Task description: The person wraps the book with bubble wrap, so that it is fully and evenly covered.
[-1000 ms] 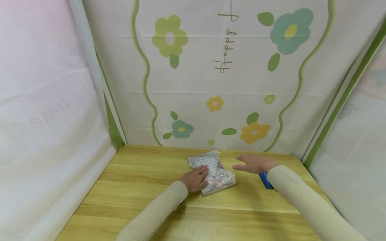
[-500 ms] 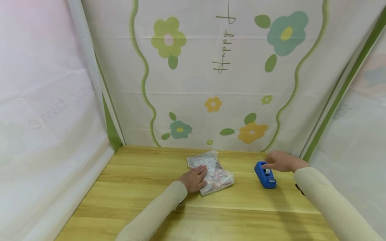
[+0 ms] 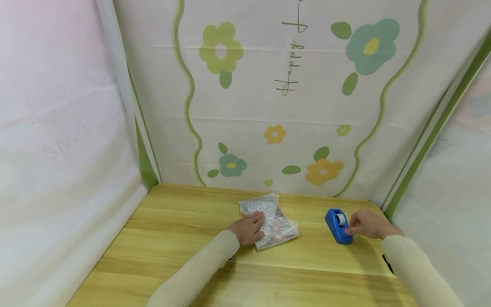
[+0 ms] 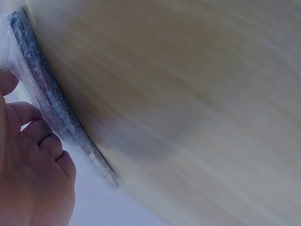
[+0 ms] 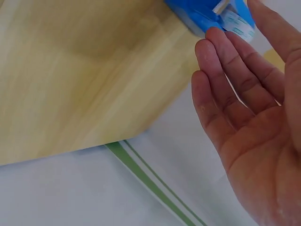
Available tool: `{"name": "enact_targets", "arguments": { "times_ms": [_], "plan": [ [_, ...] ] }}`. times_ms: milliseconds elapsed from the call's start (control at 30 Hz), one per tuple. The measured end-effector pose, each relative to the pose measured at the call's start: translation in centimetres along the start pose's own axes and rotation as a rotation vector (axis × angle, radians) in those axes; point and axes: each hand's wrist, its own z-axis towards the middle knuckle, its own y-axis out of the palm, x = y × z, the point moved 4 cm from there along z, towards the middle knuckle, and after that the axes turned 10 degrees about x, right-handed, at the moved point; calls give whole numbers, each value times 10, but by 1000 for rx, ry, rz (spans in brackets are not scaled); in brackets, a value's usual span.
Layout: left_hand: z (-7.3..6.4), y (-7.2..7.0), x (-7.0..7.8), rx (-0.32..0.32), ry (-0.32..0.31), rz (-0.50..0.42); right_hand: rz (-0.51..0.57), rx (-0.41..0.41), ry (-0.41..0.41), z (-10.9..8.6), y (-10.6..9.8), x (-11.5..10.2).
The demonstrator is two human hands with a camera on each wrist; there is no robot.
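A flat packet in clear bubble wrap [image 3: 281, 229] lies on the wooden table, with reddish and bluish patches showing through. My left hand [image 3: 248, 228] rests on its left part, fingers spread flat over the wrap. In the left wrist view, the wrapped packet [image 4: 56, 101] shows its thin edge beside the fingers. A blue tape dispenser [image 3: 335, 228] with a roll of tape stands to the right. My right hand [image 3: 369, 224] is at its near, cutter end, thumb tip right at the cutter. In the right wrist view, its fingers [image 5: 247, 82] are loosely extended and the thumb stands apart from them.
The wooden table [image 3: 184, 213] meets a white, flower-printed cloth [image 3: 249, 102] at its back edge. More cloth hangs at the left [image 3: 69, 149] and right [image 3: 449, 179] sides.
My right hand has moved right from beside the packet to the tape dispenser, then down toward its near end. The left hand has stayed on the bubble wrap.
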Motion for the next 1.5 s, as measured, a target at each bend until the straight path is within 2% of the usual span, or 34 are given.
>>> {"name": "enact_targets", "arguments": {
  "times_ms": [367, 600, 767, 900, 1100, 1333, 1500],
  "plan": [
    [0, 0, -1, -10, -11, -31, 55, 64, 75, -5, 20, 24],
    [0, 0, -1, -7, -7, -23, 215, 78, 81, -11, 28, 30],
    [0, 1, -2, 1, 0, -21, 321, 78, 177, -13, 32, 32],
    [1, 2, -2, -3, 2, -11, 332, 56, 274, -12, 31, 29],
    [1, 0, -1, -4, 10, -11, 311, 6, 357, -6, 25, 17],
    [2, 3, -2, -11, 9, -18, 211, -40, 451, 0, 23, 6],
    [3, 7, -3, -24, -3, -18, 262, -71, 547, 4, 18, -3]
  ]
}}
